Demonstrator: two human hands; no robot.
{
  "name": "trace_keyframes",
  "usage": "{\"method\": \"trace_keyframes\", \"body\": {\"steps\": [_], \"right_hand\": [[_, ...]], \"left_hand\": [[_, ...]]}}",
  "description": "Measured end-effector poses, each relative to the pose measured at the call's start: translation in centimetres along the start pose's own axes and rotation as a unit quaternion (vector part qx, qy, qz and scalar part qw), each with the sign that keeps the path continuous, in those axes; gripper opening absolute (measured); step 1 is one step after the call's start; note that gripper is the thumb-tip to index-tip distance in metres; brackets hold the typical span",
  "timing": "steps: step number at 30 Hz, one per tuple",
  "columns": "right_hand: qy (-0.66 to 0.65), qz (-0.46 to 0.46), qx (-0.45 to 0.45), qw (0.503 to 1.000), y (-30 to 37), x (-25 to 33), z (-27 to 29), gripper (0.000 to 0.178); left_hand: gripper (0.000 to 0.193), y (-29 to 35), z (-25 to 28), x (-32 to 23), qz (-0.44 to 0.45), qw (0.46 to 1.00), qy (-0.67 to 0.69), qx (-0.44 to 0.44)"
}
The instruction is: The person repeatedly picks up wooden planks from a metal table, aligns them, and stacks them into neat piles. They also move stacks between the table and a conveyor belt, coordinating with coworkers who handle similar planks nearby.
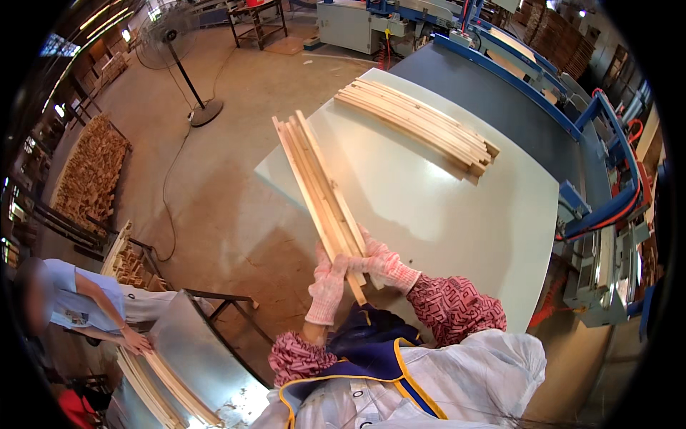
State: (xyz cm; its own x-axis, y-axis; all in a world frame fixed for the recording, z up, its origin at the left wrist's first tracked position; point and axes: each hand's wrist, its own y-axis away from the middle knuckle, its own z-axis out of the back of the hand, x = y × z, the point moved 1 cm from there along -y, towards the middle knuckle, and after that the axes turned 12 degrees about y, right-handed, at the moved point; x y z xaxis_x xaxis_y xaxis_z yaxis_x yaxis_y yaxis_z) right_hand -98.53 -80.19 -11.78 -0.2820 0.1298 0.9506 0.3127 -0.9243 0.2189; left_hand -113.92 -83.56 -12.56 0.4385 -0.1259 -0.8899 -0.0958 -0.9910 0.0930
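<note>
Both my hands, in pinkish knitted gloves, grip a bundle of long pale wood strips (314, 182) near its close end. My left hand (328, 287) wraps the bundle's left side, and my right hand (382, 262) closes round its right side. One strip sticks out toward my apron below the hands. The bundle's far end reaches over the left edge of a pale, smooth-topped table (457, 236). Farther back on that table lies a second stack of wood strips (418, 121), its ends slightly uneven.
A co-worker's hand (136, 339) rests by wood strips (168, 379) on a metal table (204, 350) at lower left. A blue-framed machine with a dark belt (464, 79) adjoins my table's far right. A standing fan (206, 112) and wood piles (89, 175) stand left.
</note>
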Motion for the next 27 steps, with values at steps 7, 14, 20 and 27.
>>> {"method": "trace_keyframes", "body": {"steps": [7,14,20,27], "right_hand": [[0.083,-0.087,-0.015,0.993,-1.1,-0.8,17.3,0.086],[0.54,-0.053,-0.175,0.822,-1.6,-1.9,29.2,0.062],[0.506,-0.028,-0.386,0.771,1.1,-4.7,25.9,0.063],[0.344,0.114,-0.507,0.782,4.7,-4.0,22.1,0.055]], "left_hand": [[0.083,-11.2,-11.8,4.0,0.15,0.934,-0.324,0.009],[0.071,-18.2,-17.8,4.3,0.311,0.945,0.03,0.098],[0.047,-25.4,-14.5,2.7,0.23,0.965,0.127,0.004],[0.074,-28.6,-14.6,4.3,0.296,0.951,0.063,0.054]]}}
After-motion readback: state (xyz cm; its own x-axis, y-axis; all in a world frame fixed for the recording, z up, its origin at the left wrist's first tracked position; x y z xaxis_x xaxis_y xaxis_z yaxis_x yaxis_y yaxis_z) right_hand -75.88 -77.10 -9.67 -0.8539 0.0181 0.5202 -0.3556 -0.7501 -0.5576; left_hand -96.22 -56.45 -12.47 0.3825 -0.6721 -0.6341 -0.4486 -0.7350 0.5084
